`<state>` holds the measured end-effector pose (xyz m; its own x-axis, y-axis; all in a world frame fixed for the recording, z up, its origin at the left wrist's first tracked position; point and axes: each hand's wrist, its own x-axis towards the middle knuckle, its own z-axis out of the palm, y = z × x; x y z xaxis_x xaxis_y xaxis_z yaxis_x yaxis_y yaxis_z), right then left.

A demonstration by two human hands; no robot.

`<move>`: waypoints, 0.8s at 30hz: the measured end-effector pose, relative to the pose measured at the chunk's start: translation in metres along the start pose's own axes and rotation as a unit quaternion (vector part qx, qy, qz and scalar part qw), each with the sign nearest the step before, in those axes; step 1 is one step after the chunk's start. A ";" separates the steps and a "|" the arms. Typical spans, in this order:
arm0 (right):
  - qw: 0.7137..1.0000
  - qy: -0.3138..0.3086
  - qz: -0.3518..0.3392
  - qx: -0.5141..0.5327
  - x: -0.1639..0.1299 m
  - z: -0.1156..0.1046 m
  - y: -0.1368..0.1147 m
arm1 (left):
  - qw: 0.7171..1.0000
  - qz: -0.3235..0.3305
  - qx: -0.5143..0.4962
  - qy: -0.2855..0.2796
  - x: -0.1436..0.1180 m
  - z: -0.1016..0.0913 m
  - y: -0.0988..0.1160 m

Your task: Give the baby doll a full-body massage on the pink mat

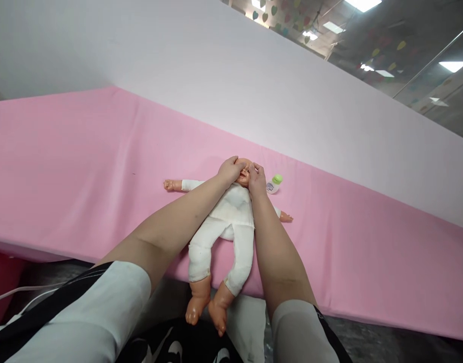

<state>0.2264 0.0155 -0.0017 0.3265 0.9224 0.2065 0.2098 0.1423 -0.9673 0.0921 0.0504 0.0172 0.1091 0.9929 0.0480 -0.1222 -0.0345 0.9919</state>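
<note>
1. Right now, in the head view, a baby doll (231, 217) lies on its back on a pink mat (83, 166). Its head is on the far side and its legs come toward the near side.
2. The doll wears a white suit. Its two bare feet hang over the near edge of the mat.
3. One doll arm sticks out to the left and lies flat on the mat. The other doll arm sticks out to the right.
4. The left hand (229, 170) rests on the left side of the doll's face. Its fingers are bent and touch the head near the top. It is pressing on the face, not wrapped around it.
5. The right hand (257, 180) rests on the right side of the doll's face. Its fingers are bent too and touch the cheek. It also presses and does not hold the head all the way around.
6. Both arms reach over the doll's body, one on each side.
7. A small bottle (273, 184) with a green cap lies on the mat, just beside the right hand, on its right.
8. A white wall (254, 85) stands behind the mat on the far side.
</note>
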 end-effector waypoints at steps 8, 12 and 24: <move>0.969 -0.023 0.030 0.244 -0.003 0.005 0.008 | 0.982 -0.053 -0.179 0.019 -0.007 -0.005 0.001; 0.955 -0.018 0.049 0.291 -0.007 0.005 0.004 | 0.974 -0.064 -0.219 0.016 -0.008 -0.005 0.000; 0.997 0.042 -0.003 0.067 -0.003 0.002 0.006 | 0.992 -0.022 -0.127 0.009 -0.002 0.004 -0.011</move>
<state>0.2251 0.0145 -0.0081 0.4022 0.8890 0.2189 0.0884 0.2002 -0.9758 0.0975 0.0487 0.0068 0.1029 0.9947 0.0003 -0.3625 0.0372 0.9312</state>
